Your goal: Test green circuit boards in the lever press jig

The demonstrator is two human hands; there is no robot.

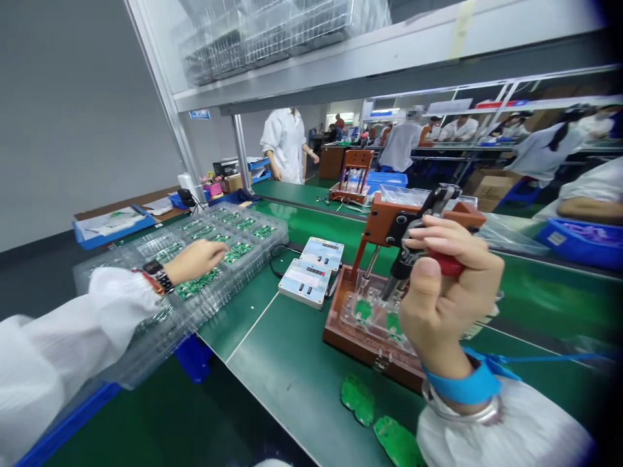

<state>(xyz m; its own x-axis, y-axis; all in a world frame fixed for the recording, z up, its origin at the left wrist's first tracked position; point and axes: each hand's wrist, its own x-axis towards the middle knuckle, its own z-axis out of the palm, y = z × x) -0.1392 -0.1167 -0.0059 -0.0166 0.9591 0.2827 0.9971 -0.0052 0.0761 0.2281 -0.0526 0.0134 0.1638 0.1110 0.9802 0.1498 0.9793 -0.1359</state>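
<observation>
My right hand point(450, 292) is wrapped round the red handle point(445, 263) of a toggle clamp point(403, 259) on an orange-brown test fixture point(348, 331). Under the clamp, a clear plate covers green circuit boards point(363, 310) in the fixture's base. On the left, my left hand point(197, 261) reaches over a clear compartment tray point(238, 285) filled with small green circuit boards point(238, 251). Its fingers are stretched out, close above the boards, and nothing shows in them. Two green boards point(357, 399) lie on the bench in front of the fixture.
Two white meter boxes point(305, 282) with displays stand between tray and fixture. A shelf point(341, 71) with stacked clear trays crosses overhead. Another orange fixture point(355, 175) stands farther back. A blue bin point(581, 243) is at right. Several co-workers are beyond, one standing point(287, 146).
</observation>
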